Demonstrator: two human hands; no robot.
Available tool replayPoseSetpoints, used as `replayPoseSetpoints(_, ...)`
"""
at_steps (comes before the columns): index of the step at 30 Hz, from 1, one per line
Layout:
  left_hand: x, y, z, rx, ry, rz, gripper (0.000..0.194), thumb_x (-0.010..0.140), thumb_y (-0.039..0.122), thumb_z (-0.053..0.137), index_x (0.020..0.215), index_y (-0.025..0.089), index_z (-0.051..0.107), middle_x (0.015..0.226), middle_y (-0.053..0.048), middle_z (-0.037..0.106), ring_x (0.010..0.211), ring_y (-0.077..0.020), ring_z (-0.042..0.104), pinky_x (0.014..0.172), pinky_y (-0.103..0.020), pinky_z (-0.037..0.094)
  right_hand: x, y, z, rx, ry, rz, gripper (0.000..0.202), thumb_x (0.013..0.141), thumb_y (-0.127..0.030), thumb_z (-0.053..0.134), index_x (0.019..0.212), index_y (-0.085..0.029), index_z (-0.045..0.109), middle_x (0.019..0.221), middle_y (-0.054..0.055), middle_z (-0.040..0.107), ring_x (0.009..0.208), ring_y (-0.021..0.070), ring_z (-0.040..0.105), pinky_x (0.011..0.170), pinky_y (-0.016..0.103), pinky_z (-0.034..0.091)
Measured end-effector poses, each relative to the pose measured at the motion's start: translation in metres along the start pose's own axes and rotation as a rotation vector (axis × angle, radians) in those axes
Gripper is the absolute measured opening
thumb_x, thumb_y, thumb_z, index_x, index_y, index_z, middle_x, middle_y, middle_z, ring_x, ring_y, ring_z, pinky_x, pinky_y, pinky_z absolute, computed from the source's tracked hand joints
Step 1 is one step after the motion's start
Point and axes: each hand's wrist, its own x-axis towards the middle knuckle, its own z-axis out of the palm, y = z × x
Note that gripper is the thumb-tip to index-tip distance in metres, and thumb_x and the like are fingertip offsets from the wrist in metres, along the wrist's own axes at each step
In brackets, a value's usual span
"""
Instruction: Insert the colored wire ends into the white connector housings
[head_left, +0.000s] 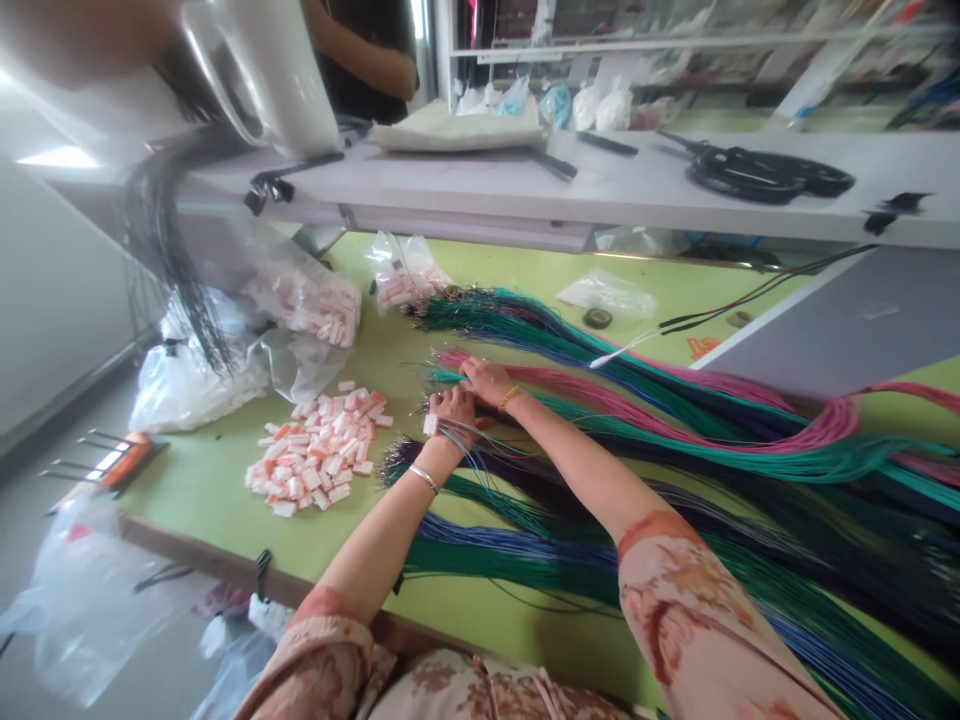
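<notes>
My left hand (453, 412), with a silver bangle at its wrist, is closed around a white plastic connector (431, 424). Thin wires (471, 455) trail from that connector under the hand. Just beyond, my right hand (487, 384) has its fingers bent together over the ends of pink wires (551, 378) and green wires (592, 408); what lies between its fingertips is hidden. Both hands nearly touch. To their left, a loose pile of white and orange connectors (315, 455) lies on the green tabletop (420, 610).
Dark wire bundles (525, 470) and blue ones (510, 540) stretch rightward. Bags of connectors (307, 300) stand at the back left. Above runs a white shelf (480, 190) bearing a white mug (274, 75) and black-handled scissors (757, 172). A person's arm (367, 60) shows behind it.
</notes>
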Motion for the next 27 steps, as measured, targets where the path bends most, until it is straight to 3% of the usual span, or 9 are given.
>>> replayPoseSetpoints(6,-0.001,-0.004,0.005,-0.016,0.031,-0.009,0.058,0.087,0.064,0.042,0.110,0.014,0.060,0.114,-0.017,0.059,0.109,-0.0307,0.053,0.089,-0.041,0.038,-0.002,0.002,0.007,0.014,0.033,0.009,0.019,0.093,-0.025,0.053,0.108,-0.016,0.061,0.113,0.012,0.062,0.102,0.0215,0.058,0.089,0.031,0.044)
replayPoseSetpoints(9,-0.002,-0.004,0.005,-0.027,0.045,-0.023,0.061,0.086,0.065,0.044,0.117,0.014,0.057,0.116,-0.018,0.059,0.109,-0.0303,0.054,0.090,-0.040,0.038,-0.006,0.012,0.005,0.106,0.048,-0.079,0.021,0.093,-0.031,0.056,0.107,-0.017,0.062,0.112,0.010,0.063,0.101,0.0199,0.059,0.090,0.030,0.044)
replayPoseSetpoints(12,-0.002,-0.001,0.006,-0.025,0.044,-0.017,0.062,0.087,0.065,0.043,0.115,0.012,0.058,0.115,-0.019,0.060,0.108,-0.0315,0.054,0.092,-0.042,0.037,-0.011,0.028,-0.002,0.197,0.170,-0.129,0.025,0.093,-0.033,0.055,0.111,-0.018,0.063,0.114,0.010,0.063,0.104,0.0192,0.058,0.094,0.030,0.043)
replayPoseSetpoints(15,-0.002,0.002,0.007,0.000,0.054,0.018,0.059,0.089,0.062,0.040,0.107,0.010,0.062,0.110,-0.020,0.062,0.108,-0.0327,0.054,0.096,-0.045,0.034,-0.018,0.048,-0.007,0.142,0.308,0.051,0.031,0.089,-0.030,0.059,0.118,-0.018,0.064,0.117,0.011,0.064,0.110,0.0240,0.056,0.099,0.038,0.042)
replayPoseSetpoints(17,-0.002,0.003,0.008,0.004,0.068,0.048,0.055,0.091,0.058,0.040,0.106,0.010,0.063,0.109,-0.020,0.063,0.109,-0.0320,0.054,0.098,-0.047,0.033,-0.023,0.059,-0.006,0.114,0.282,0.152,0.030,0.086,-0.025,0.062,0.115,-0.019,0.067,0.116,0.011,0.065,0.109,0.0249,0.057,0.098,0.040,0.043)
replayPoseSetpoints(20,-0.002,0.004,0.007,-0.010,0.068,0.061,0.053,0.090,0.057,0.043,0.109,0.012,0.062,0.112,-0.020,0.062,0.110,-0.0318,0.054,0.099,-0.047,0.033,-0.028,0.069,-0.003,0.171,0.189,0.141,0.022,0.088,-0.018,0.056,0.103,-0.020,0.073,0.108,0.008,0.069,0.101,0.0202,0.061,0.096,0.036,0.045)
replayPoseSetpoints(24,-0.003,0.006,-0.002,-0.035,0.074,0.083,0.060,0.086,0.058,0.052,0.126,0.014,0.054,0.130,-0.021,0.055,0.125,-0.0347,0.045,0.102,-0.048,0.032,-0.037,0.062,-0.014,0.227,0.214,0.146,0.025,0.085,-0.018,0.060,0.108,-0.017,0.071,0.113,0.010,0.067,0.105,0.0209,0.061,0.099,0.037,0.044)
replayPoseSetpoints(27,-0.005,0.009,-0.011,-0.042,0.079,0.113,0.061,0.084,0.052,0.058,0.131,0.013,0.051,0.136,-0.021,0.051,0.133,-0.0355,0.038,0.106,-0.048,0.030,-0.061,0.035,-0.037,0.405,0.307,0.103,0.029,0.089,-0.026,0.058,0.114,-0.014,0.067,0.115,0.012,0.066,0.106,0.0202,0.061,0.097,0.035,0.046)
